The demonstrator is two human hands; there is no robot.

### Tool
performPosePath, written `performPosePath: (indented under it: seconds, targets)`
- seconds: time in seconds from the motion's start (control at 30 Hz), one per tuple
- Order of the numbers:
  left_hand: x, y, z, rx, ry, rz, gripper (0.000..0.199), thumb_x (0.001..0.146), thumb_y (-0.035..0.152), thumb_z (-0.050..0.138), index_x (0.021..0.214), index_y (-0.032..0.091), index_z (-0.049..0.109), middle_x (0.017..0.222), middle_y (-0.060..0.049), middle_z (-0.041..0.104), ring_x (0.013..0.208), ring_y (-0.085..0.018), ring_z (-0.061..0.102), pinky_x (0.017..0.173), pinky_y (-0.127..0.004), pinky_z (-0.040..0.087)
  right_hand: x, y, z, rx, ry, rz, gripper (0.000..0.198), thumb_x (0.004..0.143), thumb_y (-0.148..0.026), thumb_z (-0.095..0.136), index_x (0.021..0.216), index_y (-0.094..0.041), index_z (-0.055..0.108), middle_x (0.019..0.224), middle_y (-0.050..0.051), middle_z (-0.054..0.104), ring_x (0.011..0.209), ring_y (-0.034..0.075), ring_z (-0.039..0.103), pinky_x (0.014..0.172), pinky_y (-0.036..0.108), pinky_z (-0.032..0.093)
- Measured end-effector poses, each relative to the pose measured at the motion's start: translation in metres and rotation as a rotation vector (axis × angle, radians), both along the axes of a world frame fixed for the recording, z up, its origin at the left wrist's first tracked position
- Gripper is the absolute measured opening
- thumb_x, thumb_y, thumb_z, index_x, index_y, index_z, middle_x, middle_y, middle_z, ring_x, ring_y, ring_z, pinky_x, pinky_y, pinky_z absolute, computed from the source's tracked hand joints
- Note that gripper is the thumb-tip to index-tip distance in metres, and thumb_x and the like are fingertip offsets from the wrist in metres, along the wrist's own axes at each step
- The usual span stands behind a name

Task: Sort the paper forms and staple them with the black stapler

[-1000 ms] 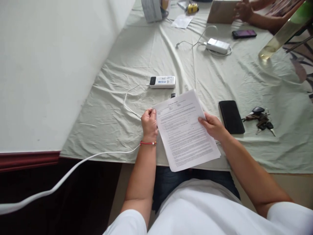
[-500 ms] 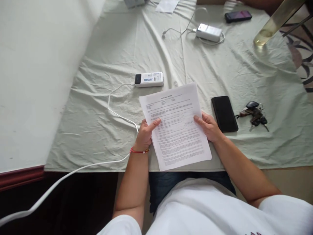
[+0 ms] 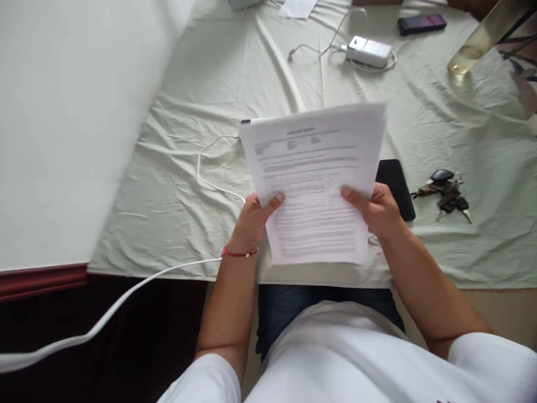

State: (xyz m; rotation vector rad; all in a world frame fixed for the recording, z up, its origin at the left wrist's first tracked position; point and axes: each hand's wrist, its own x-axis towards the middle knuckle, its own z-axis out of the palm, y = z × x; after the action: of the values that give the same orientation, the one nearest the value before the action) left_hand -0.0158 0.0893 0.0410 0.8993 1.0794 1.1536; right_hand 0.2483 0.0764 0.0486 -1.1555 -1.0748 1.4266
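My left hand (image 3: 255, 221) and my right hand (image 3: 377, 208) grip a printed paper document (image 3: 312, 224) by its two side edges. Both thumbs lie on the printed face, and the fingers are hidden behind the paper. It looks like several sheets together, though blur keeps me from telling. The document is raised over the near part of the table, its top edge covering most of a white power bank (image 3: 246, 121). Partly behind my right hand lies a black smartphone (image 3: 396, 187).
A bunch of keys (image 3: 448, 193) rests right of the phone. Farther back are a second power bank (image 3: 369, 51) with its cable, another phone (image 3: 422, 23) and a glass vessel (image 3: 465, 59) with yellowish liquid. A white cable (image 3: 126, 296) runs off the table at left.
The document has been lifted and turned more upright, now hiding most of the near power bank and part of the phone. Both hands keep their grip. The view has shifted slightly.
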Motion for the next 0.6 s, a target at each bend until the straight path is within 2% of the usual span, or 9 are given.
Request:
performPosePath:
  seconds: [0.1,0.23,0.3,0.37,0.47,0.6]
  targets:
    - [0.006,-0.005,0.019,0.147,0.072,-0.001,0.041,0.074,0.047,0.094,0.101,0.018,0.082,0.112,-0.01,0.082,0.116,-0.032,0.075,0.106,-0.046,0.061,0.002,-0.002,0.028,0.153,-0.05,-0.085,0.037,0.08,-0.061,0.086,0.096,-0.028,0.083,0.102,0.004,0.084,0.107,0.036,0.079,0.093,0.056,0.068]
    - [0.011,-0.004,0.038,0.37,0.081,0.079,0.042,0.072,0.048,0.095,0.102,0.021,0.082,0.109,-0.008,0.081,0.118,-0.031,0.073,0.108,-0.045,0.06,0.012,-0.005,0.055,0.321,-0.112,-0.077,0.039,0.079,-0.067,0.084,0.093,-0.031,0.083,0.106,0.003,0.083,0.118,0.039,0.075,0.098,0.058,0.065]
    - [0.008,-0.003,0.035,0.422,0.082,0.087,0.051,0.064,0.047,0.099,0.103,0.02,0.081,0.111,-0.009,0.08,0.121,-0.032,0.072,0.108,-0.043,0.059,0.02,-0.005,0.055,0.353,-0.158,-0.04,0.042,0.077,-0.07,0.084,0.094,-0.031,0.083,0.106,0.004,0.083,0.123,0.039,0.072,0.1,0.058,0.064]
    - [0.003,-0.004,0.025,0.392,0.152,0.036,0.056,0.061,0.045,0.1,0.106,0.019,0.081,0.112,-0.011,0.08,0.118,-0.032,0.073,0.107,-0.043,0.06,0.027,-0.005,0.046,0.353,-0.193,0.011,0.046,0.074,-0.068,0.087,0.096,-0.028,0.082,0.104,0.004,0.082,0.126,0.04,0.07,0.103,0.056,0.063]
    - [-0.003,-0.014,0.004,0.257,0.25,-0.132,0.054,0.063,0.04,0.099,0.107,0.015,0.081,0.112,-0.014,0.081,0.112,-0.034,0.075,0.105,-0.048,0.06,0.03,-0.009,0.03,0.313,-0.238,0.087,0.051,0.069,-0.061,0.093,0.103,-0.025,0.081,0.104,0.005,0.081,0.127,0.04,0.069,0.105,0.055,0.062]
    - [-0.001,-0.029,-0.006,0.317,0.232,-0.11,0.05,0.069,0.038,0.096,0.112,0.018,0.08,0.112,-0.011,0.081,0.116,-0.031,0.074,0.11,-0.047,0.058,0.024,-0.017,0.026,0.32,-0.242,0.124,0.053,0.073,-0.059,0.091,0.112,-0.024,0.079,0.118,0.006,0.081,0.123,0.036,0.072,0.11,0.053,0.059]
